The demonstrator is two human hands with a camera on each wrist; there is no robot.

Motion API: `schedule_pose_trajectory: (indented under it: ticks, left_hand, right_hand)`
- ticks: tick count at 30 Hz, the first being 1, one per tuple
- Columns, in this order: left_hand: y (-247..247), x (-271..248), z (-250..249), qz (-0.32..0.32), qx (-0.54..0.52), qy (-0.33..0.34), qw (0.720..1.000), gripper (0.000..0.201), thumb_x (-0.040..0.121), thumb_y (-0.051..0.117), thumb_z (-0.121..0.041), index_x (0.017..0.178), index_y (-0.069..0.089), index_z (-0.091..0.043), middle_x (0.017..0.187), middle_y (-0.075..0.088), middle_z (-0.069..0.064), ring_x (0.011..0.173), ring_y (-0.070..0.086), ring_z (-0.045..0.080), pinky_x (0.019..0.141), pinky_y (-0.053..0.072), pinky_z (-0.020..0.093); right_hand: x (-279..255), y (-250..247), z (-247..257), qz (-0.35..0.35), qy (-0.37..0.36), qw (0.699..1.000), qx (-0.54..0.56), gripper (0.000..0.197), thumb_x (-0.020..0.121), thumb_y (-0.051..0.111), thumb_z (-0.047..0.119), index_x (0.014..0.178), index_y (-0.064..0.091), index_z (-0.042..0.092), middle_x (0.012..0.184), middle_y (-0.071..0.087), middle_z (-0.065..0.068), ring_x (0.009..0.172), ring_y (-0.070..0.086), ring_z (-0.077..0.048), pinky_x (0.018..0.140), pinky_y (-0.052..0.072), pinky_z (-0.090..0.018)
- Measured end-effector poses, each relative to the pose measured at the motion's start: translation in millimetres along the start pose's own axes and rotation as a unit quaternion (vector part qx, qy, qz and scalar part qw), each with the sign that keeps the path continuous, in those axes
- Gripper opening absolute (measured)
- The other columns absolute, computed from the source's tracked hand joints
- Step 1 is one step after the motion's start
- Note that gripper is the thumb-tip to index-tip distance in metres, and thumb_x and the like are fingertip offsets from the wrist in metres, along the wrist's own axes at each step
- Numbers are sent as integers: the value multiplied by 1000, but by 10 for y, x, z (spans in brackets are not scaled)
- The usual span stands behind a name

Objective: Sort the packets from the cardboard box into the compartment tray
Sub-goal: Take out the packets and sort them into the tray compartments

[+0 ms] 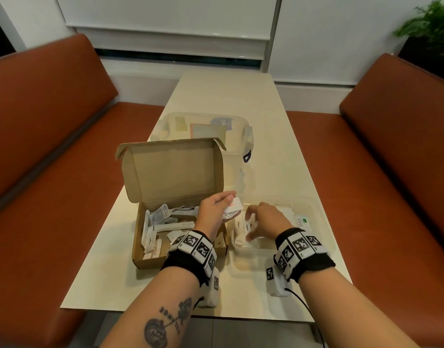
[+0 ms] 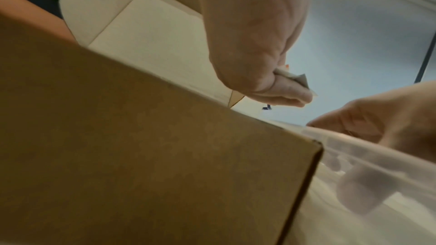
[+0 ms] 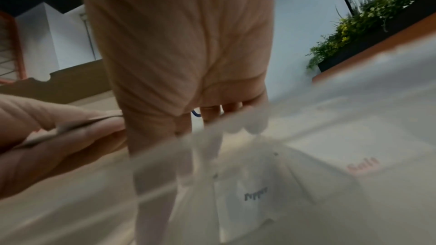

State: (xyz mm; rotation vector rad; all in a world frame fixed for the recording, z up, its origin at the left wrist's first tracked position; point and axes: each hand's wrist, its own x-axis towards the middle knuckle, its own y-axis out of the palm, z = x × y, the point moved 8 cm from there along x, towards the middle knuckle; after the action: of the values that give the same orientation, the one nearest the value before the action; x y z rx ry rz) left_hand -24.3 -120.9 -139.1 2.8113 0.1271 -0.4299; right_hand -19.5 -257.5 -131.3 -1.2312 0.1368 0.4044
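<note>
The open cardboard box (image 1: 150, 259) sits left of centre, with several white packets (image 1: 165, 222) loose inside. My left hand (image 1: 217, 205) hovers over the box's right edge and pinches a few white packets (image 1: 235, 205) between thumb and fingers; the left wrist view shows that left hand (image 2: 254, 44) with the packets' corner (image 2: 295, 78). The clear compartment tray (image 1: 322, 222) lies right of the box and holds sugar packets (image 1: 240, 224) and a Stevia packet (image 1: 302, 221). My right hand (image 1: 261, 221) reaches into the tray, fingers (image 3: 212, 111) straight down among the packets.
A clear lidded container (image 1: 206, 129) stands behind the box on the cream table (image 1: 266, 146). Orange benches (image 1: 52, 146) flank both sides. A plant (image 1: 431, 23) is at the far right. Through the tray wall I see a pepper packet (image 3: 254, 195) and a salt packet (image 3: 363, 166).
</note>
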Motion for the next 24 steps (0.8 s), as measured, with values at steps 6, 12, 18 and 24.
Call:
schedule_pose_trajectory:
  ticks: [6,12,18,24]
  left_hand:
    - [125,-26,46,23,4,-3,1000,18,94,56,-9,107,68,-7,98,65,8,82,64,14,87,56,40]
    - [404,-95,68,60,-3,-18,998,25,95,56,-18,112,66,-4,117,64,14,98,66,26,77,59,35]
    - [731,-220,145,139,-16,-53,989,41,85,64,3,123,57,-10,126,53,14,101,64,27,73,59,27]
    - [841,-260,296,157,-31,-65,985,46,83,52,20,117,58,-10,108,57,14,94,64,29,69,59,26]
  right_hand:
    - [-72,-369,-102,-171,7,949,263,18,93,56,27,93,66,11,74,62,-1,60,52,-8,54,39,-17]
    - [-159,-393,-175,-102,-25,915,390,31,75,79,17,104,67,14,65,55,5,53,56,-5,51,46,-15]
    - [-288,-478,-522,-124,-5,892,434,22,74,78,10,93,67,13,65,55,0,60,55,-10,52,48,-16]
    - [-411,-465,-784,-154,28,871,466,14,77,74,5,78,60,9,69,67,-7,59,60,-12,53,48,-17]
